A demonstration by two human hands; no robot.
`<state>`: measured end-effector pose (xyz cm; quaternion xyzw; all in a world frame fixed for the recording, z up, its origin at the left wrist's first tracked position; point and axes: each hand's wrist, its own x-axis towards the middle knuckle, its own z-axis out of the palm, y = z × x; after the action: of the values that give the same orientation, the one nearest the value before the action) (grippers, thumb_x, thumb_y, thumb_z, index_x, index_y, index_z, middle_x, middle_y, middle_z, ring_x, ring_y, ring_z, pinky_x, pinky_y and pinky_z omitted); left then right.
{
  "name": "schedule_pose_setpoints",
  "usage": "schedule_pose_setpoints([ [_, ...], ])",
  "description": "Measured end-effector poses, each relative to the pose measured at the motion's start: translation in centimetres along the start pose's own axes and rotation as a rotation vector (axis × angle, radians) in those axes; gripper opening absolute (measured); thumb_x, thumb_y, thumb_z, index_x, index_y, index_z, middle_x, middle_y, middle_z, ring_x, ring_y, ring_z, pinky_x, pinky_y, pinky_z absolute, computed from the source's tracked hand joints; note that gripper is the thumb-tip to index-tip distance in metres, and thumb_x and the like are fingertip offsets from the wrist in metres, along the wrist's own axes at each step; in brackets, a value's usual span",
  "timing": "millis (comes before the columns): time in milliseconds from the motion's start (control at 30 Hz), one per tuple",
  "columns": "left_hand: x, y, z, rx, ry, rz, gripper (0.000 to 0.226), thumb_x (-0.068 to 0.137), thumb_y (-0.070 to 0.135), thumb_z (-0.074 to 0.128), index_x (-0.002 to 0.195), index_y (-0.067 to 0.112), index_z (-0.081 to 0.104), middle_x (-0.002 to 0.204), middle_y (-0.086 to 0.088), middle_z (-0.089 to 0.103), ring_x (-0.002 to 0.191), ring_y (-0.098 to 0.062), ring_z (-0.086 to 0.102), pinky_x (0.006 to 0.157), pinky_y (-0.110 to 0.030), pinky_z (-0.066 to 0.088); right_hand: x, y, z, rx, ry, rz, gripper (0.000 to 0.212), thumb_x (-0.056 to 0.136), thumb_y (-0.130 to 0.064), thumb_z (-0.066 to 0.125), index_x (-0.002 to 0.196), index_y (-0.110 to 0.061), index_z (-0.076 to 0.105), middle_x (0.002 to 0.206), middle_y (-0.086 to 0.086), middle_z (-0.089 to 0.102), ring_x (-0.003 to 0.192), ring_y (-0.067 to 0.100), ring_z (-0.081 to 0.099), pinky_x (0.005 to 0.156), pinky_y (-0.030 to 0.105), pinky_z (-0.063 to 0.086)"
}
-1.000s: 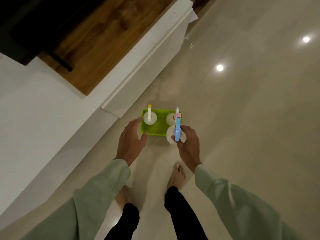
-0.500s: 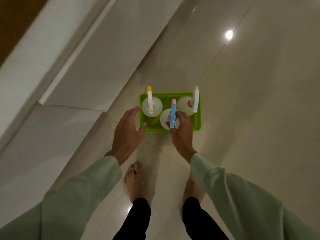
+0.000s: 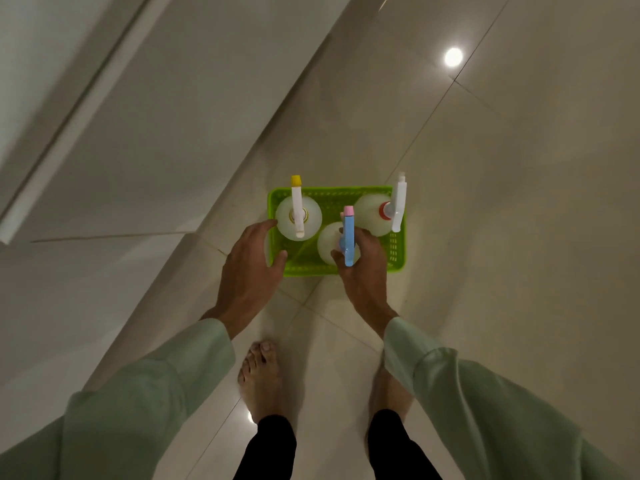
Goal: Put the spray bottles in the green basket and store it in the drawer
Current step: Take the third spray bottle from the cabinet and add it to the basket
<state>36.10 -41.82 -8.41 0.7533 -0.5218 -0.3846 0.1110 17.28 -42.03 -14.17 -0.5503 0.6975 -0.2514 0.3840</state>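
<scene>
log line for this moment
left hand holds green basket rim | right hand grips blue-trigger bottle | yellow-tip bottle, white-trigger bottle in basket

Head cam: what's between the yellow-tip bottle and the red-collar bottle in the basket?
Head view: the blue-trigger bottle, gripped by the right hand, stands in that gap, slightly nearer the person. Beyond its pink tip, only bare basket floor.

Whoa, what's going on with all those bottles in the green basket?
A barefoot person stands on a tiled floor with a green basket in front of them. Three spray bottles stand upright in it: a yellow-tipped bottle, a red-collared bottle and a blue-topped bottle. The left grip holds the basket's left end, and the right grip is curled round the blue-topped bottle.
</scene>
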Motion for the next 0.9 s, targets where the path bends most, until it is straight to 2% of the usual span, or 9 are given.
schedule_pose_setpoints([
  [200, -0.2, 0.6, 0.5, 0.003, 0.012, -0.005, 0.053, 0.088, 0.018, 0.068, 0.138, 0.016, 0.051, 0.137, -0.006, 0.057, 0.124, -0.025, 0.055, 0.096, -0.035, 0.043, -0.6, 0.2, 0.4, -0.009, -0.006, -0.020, 0.034, 0.080, -0.008, 0.077, 0.113, -0.008, 0.066, 0.106, 0.004, 0.067, 0.098, 0.019, 0.057, 0.086, 0.029, 0.046],
  [333, -0.8, 0.6, 1.0, 0.009, 0.009, -0.002, 0.053, 0.088, 0.018, 0.067, 0.138, 0.015, 0.051, 0.137, -0.007, 0.056, 0.124, -0.026, 0.055, 0.096, -0.036, 0.043, -0.9, 0.7, 0.5, -0.016, -0.006, -0.023, 0.045, 0.077, -0.006, 0.078, 0.120, -0.008, 0.063, 0.112, 0.007, 0.066, 0.103, 0.025, 0.058, 0.089, 0.037, 0.050],
  [433, -1.0, 0.4, 1.1, 0.014, 0.008, -0.010, 0.053, 0.089, 0.019, 0.067, 0.139, 0.016, 0.050, 0.138, -0.006, 0.055, 0.124, -0.025, 0.054, 0.096, -0.036, 0.043, -1.0, 0.9, 0.2, 0.002, -0.032, 0.010, 0.062, 0.075, -0.003, 0.079, 0.132, -0.010, 0.057, 0.122, 0.007, 0.063, 0.113, 0.024, 0.056, 0.097, 0.032, 0.047],
  [500, -1.2, 0.3, 1.1, 0.020, 0.010, -0.018, 0.053, 0.089, 0.020, 0.067, 0.139, 0.017, 0.050, 0.138, -0.005, 0.055, 0.124, -0.025, 0.054, 0.095, -0.035, 0.042, -1.2, 1.1, -0.3, -0.011, -0.036, 0.010, 0.066, 0.073, 0.000, 0.078, 0.135, -0.011, 0.055, 0.124, 0.007, 0.062, 0.116, 0.025, 0.056, 0.097, 0.035, 0.048],
  [600, -1.5, 0.3, 1.0, 0.024, 0.009, -0.033, 0.053, 0.088, 0.021, 0.067, 0.139, 0.019, 0.050, 0.138, -0.004, 0.055, 0.124, -0.023, 0.054, 0.094, -0.032, 0.041, -1.6, 1.4, -0.9, -0.053, -0.035, 0.014, 0.067, 0.072, 0.001, 0.079, 0.134, -0.013, 0.056, 0.127, 0.006, 0.062, 0.119, 0.026, 0.055, 0.098, 0.038, 0.049],
  [733, -1.8, 0.8, 0.8, 0.015, 0.011, -0.029, 0.053, 0.089, 0.021, 0.066, 0.139, 0.020, 0.049, 0.139, -0.003, 0.054, 0.125, -0.023, 0.054, 0.096, -0.036, 0.042, -1.8, 1.4, -1.8, -0.051, -0.057, 0.020, 0.070, 0.071, -0.002, 0.081, 0.135, -0.015, 0.056, 0.130, 0.006, 0.060, 0.123, 0.023, 0.053, 0.101, 0.038, 0.048],
  [833, -1.8, 1.4, 0.7, -0.001, 0.017, -0.021, 0.053, 0.089, 0.020, 0.067, 0.139, 0.018, 0.050, 0.139, -0.004, 0.055, 0.125, -0.024, 0.054, 0.096, -0.037, 0.043, -1.7, 1.1, -2.1, -0.074, -0.063, 0.000, 0.068, 0.073, -0.008, 0.081, 0.135, -0.016, 0.056, 0.131, 0.005, 0.061, 0.123, 0.023, 0.054, 0.099, 0.040, 0.050],
  [900, -1.7, 1.7, 0.9, -0.011, 0.021, -0.015, 0.053, 0.088, 0.019, 0.067, 0.139, 0.017, 0.050, 0.139, -0.006, 0.055, 0.125, -0.025, 0.054, 0.096, -0.039, 0.043, -1.5, 0.8, -2.0, -0.091, -0.055, -0.008, 0.063, 0.076, -0.014, 0.081, 0.134, -0.017, 0.057, 0.130, 0.004, 0.063, 0.121, 0.023, 0.055, 0.096, 0.037, 0.051],
])
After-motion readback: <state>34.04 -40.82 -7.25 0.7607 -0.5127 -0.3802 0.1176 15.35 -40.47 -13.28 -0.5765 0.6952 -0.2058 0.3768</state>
